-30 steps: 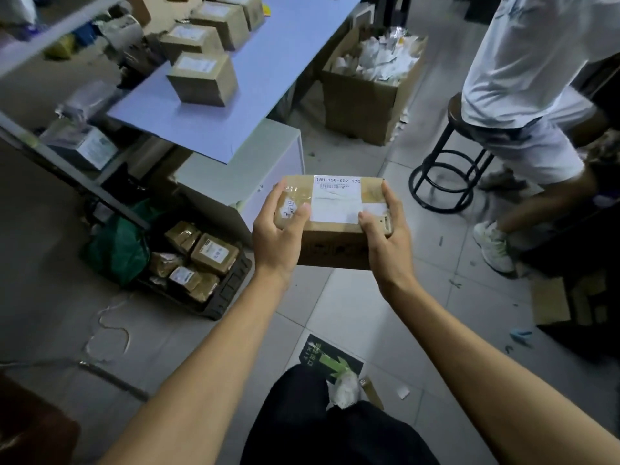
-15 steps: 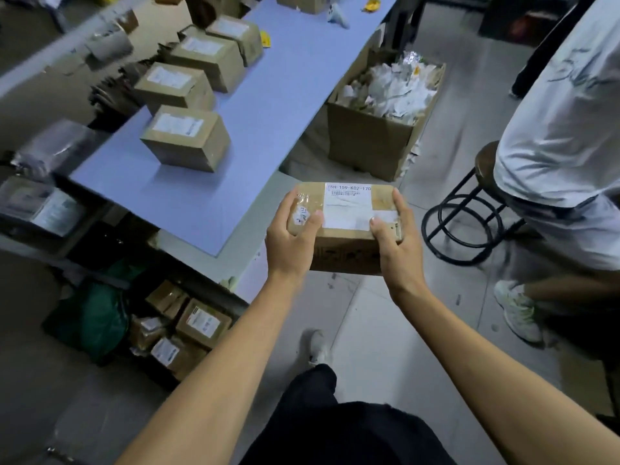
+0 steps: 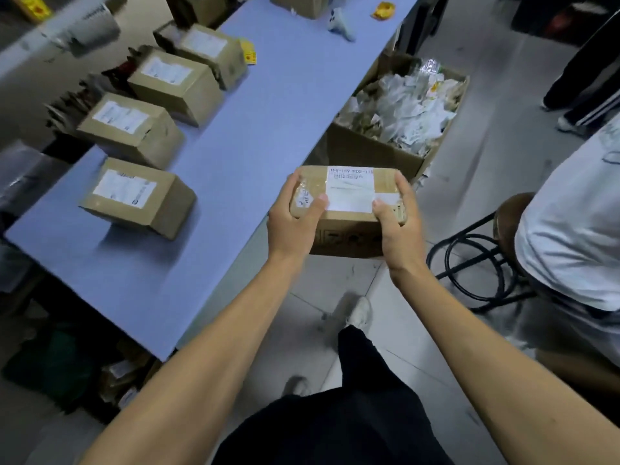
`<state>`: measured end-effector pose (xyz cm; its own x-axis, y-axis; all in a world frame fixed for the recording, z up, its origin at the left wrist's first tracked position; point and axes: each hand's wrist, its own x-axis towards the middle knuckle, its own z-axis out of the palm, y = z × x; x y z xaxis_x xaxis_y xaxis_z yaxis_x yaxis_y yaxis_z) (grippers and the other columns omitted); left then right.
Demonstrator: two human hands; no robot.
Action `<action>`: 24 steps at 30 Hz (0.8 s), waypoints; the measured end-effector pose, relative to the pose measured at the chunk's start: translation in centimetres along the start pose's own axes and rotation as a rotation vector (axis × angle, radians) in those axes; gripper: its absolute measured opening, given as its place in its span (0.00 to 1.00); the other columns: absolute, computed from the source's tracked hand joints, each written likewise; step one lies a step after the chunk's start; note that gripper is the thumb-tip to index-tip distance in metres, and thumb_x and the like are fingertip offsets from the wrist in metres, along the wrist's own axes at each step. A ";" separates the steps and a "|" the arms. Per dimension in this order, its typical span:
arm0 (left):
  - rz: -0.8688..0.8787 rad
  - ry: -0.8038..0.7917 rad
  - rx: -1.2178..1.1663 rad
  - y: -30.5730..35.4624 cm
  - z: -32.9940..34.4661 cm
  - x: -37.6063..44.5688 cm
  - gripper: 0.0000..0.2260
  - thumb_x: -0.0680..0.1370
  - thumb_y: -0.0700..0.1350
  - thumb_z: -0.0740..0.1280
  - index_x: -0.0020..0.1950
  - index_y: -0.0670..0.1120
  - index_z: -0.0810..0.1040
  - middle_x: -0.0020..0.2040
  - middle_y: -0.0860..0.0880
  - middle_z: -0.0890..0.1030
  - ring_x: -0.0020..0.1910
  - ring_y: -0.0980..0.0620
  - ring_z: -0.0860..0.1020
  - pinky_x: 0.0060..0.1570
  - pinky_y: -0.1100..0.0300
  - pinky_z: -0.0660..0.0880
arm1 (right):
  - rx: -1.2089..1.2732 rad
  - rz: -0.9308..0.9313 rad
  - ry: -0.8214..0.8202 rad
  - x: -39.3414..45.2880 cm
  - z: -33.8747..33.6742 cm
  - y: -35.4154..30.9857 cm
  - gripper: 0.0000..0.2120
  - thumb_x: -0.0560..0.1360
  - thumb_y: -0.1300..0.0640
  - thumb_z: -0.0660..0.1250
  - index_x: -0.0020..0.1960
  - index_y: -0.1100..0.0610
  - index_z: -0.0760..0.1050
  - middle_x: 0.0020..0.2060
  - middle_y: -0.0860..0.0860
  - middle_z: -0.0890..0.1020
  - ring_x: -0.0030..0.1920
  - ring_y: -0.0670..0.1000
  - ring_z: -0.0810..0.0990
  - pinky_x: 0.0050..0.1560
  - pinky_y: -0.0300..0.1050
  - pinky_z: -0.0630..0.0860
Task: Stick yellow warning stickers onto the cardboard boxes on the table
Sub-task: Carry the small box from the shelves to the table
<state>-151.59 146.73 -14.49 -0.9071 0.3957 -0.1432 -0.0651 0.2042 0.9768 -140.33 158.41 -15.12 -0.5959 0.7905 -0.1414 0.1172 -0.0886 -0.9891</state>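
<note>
One cardboard box (image 3: 349,209) is held in the air between two bare hands, just off the near right edge of the blue table (image 3: 255,139) and above the tiled floor. The left hand (image 3: 293,219) is clamped on the box's left end, its thumb laid over the top, and the right hand (image 3: 399,226) is clamped on the right end in the same way. One white shipping label (image 3: 350,189) is seen on the top face of the held box. Four more labelled boxes are counted in a row along the table's left side: the nearest box (image 3: 137,196), a second box (image 3: 131,129) beyond it, a third box (image 3: 174,85) and a fourth box (image 3: 208,52), each apart from the next. One small batch of yellow stickers (image 3: 249,53) lies just beside the fourth box, and one more yellow piece (image 3: 382,10) lies near the table's far right edge; it is too blurred to tell whether it is a sticker. No yellow sticker is visible on any box top. One open carton of crumpled white paper (image 3: 399,105) stands on the floor beyond the held box. One round stool (image 3: 486,256) is occupied at the right by a seated person in a white shirt (image 3: 577,223).
</note>
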 end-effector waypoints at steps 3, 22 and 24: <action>-0.028 0.036 -0.023 1.2 3.4 4.4 0.28 0.73 0.51 0.72 0.72 0.57 0.71 0.65 0.55 0.77 0.62 0.52 0.77 0.55 0.56 0.81 | -0.005 -0.005 -0.035 6.1 -0.8 -0.9 0.29 0.75 0.50 0.65 0.75 0.43 0.64 0.65 0.45 0.77 0.57 0.37 0.78 0.53 0.31 0.76; -0.125 0.229 -0.069 3.9 13.0 29.9 0.28 0.73 0.52 0.73 0.72 0.59 0.70 0.55 0.73 0.75 0.53 0.73 0.76 0.48 0.76 0.73 | -0.123 -0.029 -0.246 37.2 3.6 -3.1 0.29 0.75 0.51 0.66 0.75 0.46 0.65 0.53 0.15 0.71 0.56 0.20 0.68 0.51 0.17 0.64; -0.139 0.233 -0.073 4.2 13.4 32.9 0.28 0.72 0.53 0.72 0.72 0.60 0.70 0.57 0.72 0.75 0.56 0.71 0.76 0.54 0.71 0.74 | -0.128 -0.014 -0.258 40.3 4.7 -3.4 0.30 0.74 0.50 0.66 0.75 0.45 0.65 0.60 0.27 0.74 0.61 0.28 0.72 0.58 0.25 0.68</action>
<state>-176.15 172.55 -17.27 -0.9580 0.1505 -0.2441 -0.2175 0.1735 0.9605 -168.47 187.69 -17.63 -0.7785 0.6097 -0.1492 0.1971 0.0118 -0.9803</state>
